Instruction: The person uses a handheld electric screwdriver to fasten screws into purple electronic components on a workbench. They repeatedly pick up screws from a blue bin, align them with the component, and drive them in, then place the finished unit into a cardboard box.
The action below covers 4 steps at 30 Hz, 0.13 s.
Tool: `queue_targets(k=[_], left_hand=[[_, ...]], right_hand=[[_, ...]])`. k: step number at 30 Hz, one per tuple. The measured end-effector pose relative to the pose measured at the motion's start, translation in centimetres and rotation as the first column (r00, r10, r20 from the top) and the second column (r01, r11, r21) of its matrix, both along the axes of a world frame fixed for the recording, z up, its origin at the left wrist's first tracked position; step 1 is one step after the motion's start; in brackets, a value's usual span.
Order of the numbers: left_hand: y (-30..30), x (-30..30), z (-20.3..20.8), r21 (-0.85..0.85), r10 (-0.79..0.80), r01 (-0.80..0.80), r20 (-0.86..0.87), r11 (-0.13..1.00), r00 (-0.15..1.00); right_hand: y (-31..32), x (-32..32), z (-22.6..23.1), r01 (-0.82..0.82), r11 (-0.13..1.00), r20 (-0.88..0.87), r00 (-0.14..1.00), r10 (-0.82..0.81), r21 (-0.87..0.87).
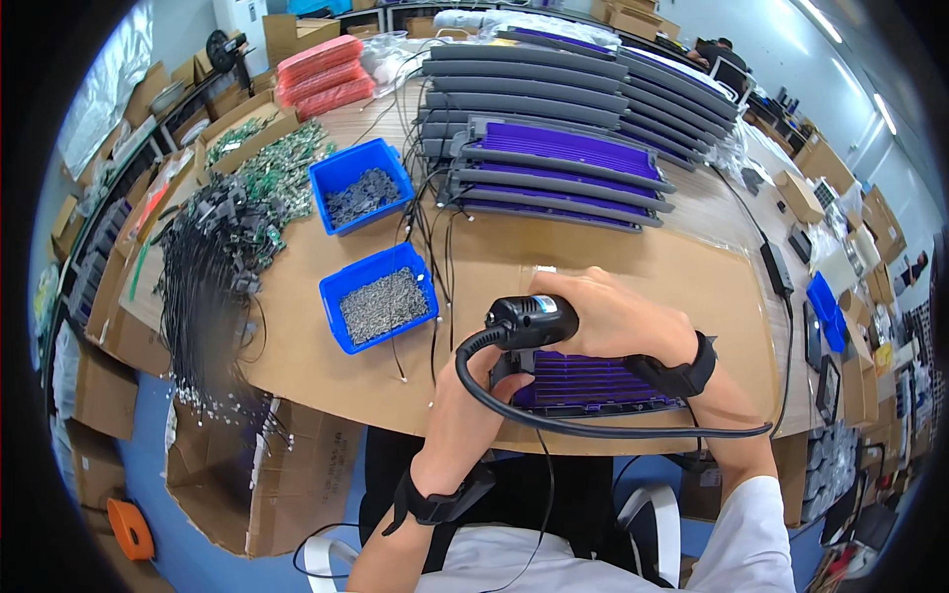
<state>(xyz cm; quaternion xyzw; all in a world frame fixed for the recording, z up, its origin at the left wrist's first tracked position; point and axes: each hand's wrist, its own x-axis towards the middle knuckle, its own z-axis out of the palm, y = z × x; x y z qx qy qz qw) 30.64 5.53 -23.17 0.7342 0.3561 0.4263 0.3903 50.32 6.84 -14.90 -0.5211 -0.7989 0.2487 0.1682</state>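
Note:
My right hand (628,314) is wrapped round a black corded electric screwdriver (539,322), held over the left end of a purple slatted panel (603,380). The panel lies near the table's front edge, partly covered by my right wrist and the cord. Its tip is hidden behind the tool body and my hands. Below the tool, my left hand (473,387) is closed, thumb and fingers pinching a dark grey end piece (506,368) at the panel's left end. The screwdriver's thick black cable (593,429) loops over my left wrist and runs across the panel's front to the right.
Blue bins of small dark parts (364,194) and small metal pieces (381,304) stand to the left. Beyond lie a heap of circuit boards with black wires (213,232) and red bubble-wrapped packs (321,74). Stacked grey-and-purple panels (559,173) fill the back. Another person (722,59) sits far right.

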Motion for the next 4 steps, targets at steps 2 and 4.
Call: queue_targets(k=[2,4], left_hand=[[0.11,-0.14,0.18,0.046,-0.006,0.007,-0.018,0.999,1.0],[0.08,-0.48,0.14,-0.019,-0.02,0.02,-0.011,1.0,1.0]], right_hand=[[0.11,0.17,-0.21,-0.009,1.0,0.019,1.0,0.009,0.007],[0.38,-0.12,0.01,-0.009,1.0,0.042,0.999,0.01,-0.026]])
